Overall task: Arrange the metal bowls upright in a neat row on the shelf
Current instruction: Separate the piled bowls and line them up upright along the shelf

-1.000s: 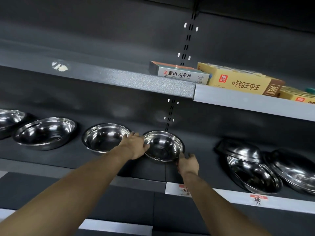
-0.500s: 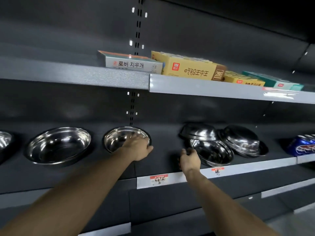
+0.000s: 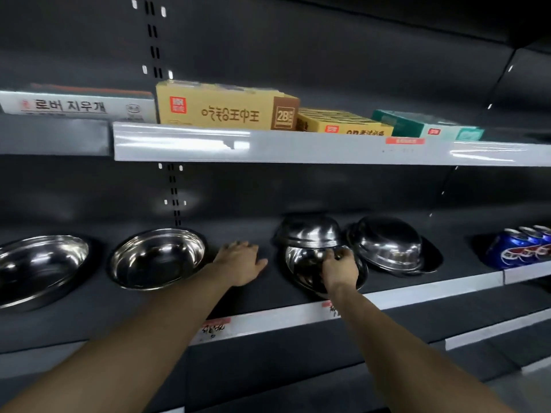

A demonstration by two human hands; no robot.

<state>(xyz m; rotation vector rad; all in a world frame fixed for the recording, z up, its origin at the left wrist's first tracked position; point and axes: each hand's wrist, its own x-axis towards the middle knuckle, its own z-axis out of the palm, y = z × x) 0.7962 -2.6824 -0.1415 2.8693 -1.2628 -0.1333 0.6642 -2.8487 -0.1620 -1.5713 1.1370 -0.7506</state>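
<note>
A: Shiny metal bowls sit on the dark shelf [image 3: 268,293] in front of you. How many stand the right way up?

B: Two on your left. One upright bowl [image 3: 158,257] is just beside your left hand [image 3: 240,262], and another upright bowl [image 3: 41,266] is further left, at the edge of the view.

A: What is your left hand doing?

B: It lies flat on the shelf with the fingers straight. Its grip is open and it holds nothing. It is near the upright bowl but not touching it.

A: And your right hand [image 3: 340,268]?

B: Your fingers curl over the rim of a tilted bowl [image 3: 301,263]. So that grip is closed on the tilted bowl. This bowl leans with its open side toward you.

A: What is behind it?

B: An upside-down bowl [image 3: 310,231] rests on its back edge. Just to the right is another upside-down bowl [image 3: 387,242], tipped a little.

A: Anything else?

B: Blue cans [image 3: 521,247] lie far right on the same shelf. On the upper shelf [image 3: 268,146] are a yellow box [image 3: 220,107], a white box [image 3: 77,104] and a green box [image 3: 426,126].
</note>
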